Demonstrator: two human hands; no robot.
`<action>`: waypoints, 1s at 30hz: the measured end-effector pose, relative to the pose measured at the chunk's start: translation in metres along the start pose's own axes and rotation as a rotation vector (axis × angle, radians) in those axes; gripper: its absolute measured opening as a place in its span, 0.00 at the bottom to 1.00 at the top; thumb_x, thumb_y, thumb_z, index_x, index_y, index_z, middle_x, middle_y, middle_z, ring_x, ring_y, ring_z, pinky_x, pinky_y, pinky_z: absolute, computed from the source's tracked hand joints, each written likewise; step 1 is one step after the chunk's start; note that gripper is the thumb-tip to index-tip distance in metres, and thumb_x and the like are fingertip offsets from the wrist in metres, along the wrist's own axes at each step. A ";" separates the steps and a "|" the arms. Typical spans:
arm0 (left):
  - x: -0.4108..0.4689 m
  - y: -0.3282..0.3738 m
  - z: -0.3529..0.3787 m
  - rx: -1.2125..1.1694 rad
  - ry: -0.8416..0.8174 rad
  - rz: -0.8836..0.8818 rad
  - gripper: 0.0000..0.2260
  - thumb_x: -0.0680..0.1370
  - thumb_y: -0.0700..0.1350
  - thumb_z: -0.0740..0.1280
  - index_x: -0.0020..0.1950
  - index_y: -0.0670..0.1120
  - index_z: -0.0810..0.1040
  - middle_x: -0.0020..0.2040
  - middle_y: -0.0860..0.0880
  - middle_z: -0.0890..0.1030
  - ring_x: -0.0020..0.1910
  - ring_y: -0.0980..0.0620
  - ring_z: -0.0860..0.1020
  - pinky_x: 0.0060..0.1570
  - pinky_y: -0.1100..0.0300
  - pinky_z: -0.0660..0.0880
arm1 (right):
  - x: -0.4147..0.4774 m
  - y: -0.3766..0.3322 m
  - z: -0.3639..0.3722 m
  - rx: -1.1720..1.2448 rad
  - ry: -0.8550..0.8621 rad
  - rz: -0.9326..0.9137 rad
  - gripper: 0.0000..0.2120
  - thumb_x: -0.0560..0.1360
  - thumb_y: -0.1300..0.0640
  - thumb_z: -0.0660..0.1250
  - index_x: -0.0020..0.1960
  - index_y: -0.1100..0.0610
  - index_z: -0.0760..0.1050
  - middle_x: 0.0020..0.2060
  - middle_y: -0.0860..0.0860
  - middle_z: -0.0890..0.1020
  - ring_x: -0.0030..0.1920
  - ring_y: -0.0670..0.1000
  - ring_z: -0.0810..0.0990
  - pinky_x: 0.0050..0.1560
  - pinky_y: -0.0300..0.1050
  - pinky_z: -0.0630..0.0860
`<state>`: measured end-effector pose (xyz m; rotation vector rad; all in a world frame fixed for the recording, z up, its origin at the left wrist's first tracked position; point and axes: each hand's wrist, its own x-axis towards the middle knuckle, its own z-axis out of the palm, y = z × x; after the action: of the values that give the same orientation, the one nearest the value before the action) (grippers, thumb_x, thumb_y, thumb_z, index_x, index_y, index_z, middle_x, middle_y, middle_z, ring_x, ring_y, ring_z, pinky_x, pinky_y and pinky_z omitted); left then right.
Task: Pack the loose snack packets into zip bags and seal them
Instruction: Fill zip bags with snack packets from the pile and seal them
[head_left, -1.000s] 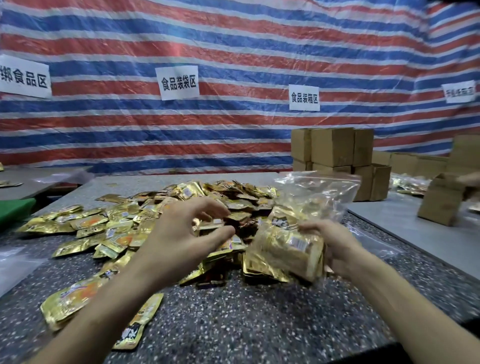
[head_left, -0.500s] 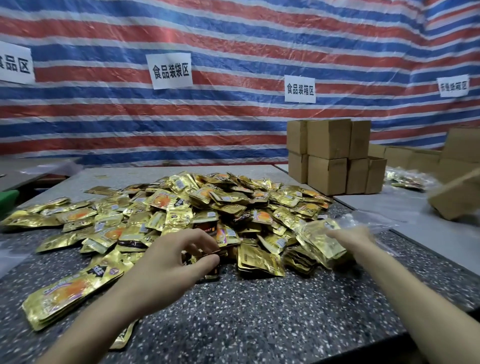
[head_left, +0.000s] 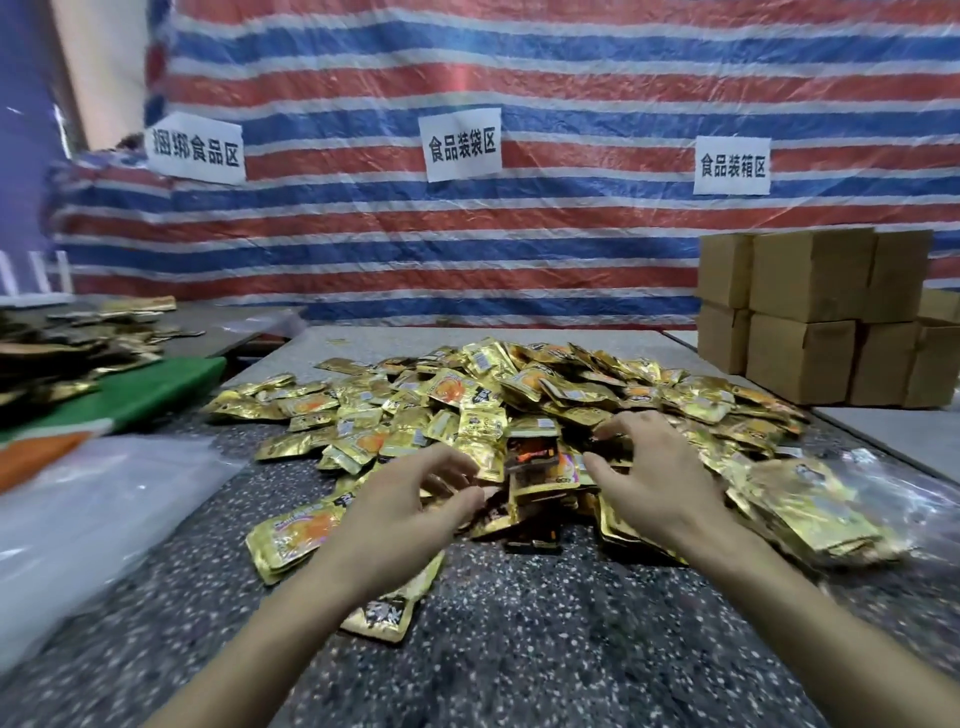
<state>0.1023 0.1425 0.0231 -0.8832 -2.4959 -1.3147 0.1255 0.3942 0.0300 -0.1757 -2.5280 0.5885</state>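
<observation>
Both forearms reach forward over the desk (head_left: 519, 665). The left hand (head_left: 410, 512) and right hand (head_left: 657, 480) are palms-down, fingers spread and loosely curved, holding nothing, at the near side of the snack packets (head_left: 519, 395) heaped mid-desk. A filled zip bag (head_left: 810, 512) lies near the right edge.

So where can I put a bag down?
Bare speckled tabletop lies between the forearms, nearer than the snack packet pile, and behind the pile too. The pile crowds the middle; a filled zip bag takes the right.

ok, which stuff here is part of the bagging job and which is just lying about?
Job:
snack packets
filled zip bag
clear empty bags
left hand
right hand

Lying about:
cardboard boxes
green sheet
wall signs
</observation>
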 end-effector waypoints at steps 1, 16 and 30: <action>-0.001 -0.008 -0.007 0.003 0.048 -0.023 0.05 0.78 0.51 0.69 0.54 0.57 0.79 0.48 0.60 0.81 0.48 0.66 0.78 0.46 0.66 0.75 | -0.003 -0.006 0.012 0.058 -0.001 -0.043 0.09 0.77 0.48 0.69 0.56 0.49 0.76 0.54 0.46 0.77 0.54 0.47 0.76 0.55 0.49 0.77; -0.029 -0.155 -0.110 0.932 0.260 -0.766 0.13 0.77 0.49 0.66 0.59 0.48 0.79 0.62 0.45 0.77 0.60 0.43 0.73 0.58 0.50 0.70 | -0.044 0.007 0.095 0.306 0.028 -0.329 0.15 0.71 0.67 0.73 0.44 0.49 0.73 0.36 0.42 0.76 0.41 0.45 0.77 0.34 0.36 0.74; -0.027 -0.165 -0.136 0.968 0.304 -0.946 0.02 0.73 0.40 0.64 0.42 0.46 0.74 0.50 0.43 0.80 0.53 0.42 0.75 0.55 0.51 0.66 | -0.045 0.013 0.095 0.359 -0.001 -0.364 0.08 0.71 0.57 0.67 0.42 0.45 0.71 0.34 0.43 0.75 0.37 0.47 0.75 0.31 0.42 0.74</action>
<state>0.0135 -0.0490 -0.0217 0.7014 -2.7930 -0.1381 0.1136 0.3596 -0.0699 0.4048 -2.3244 0.8705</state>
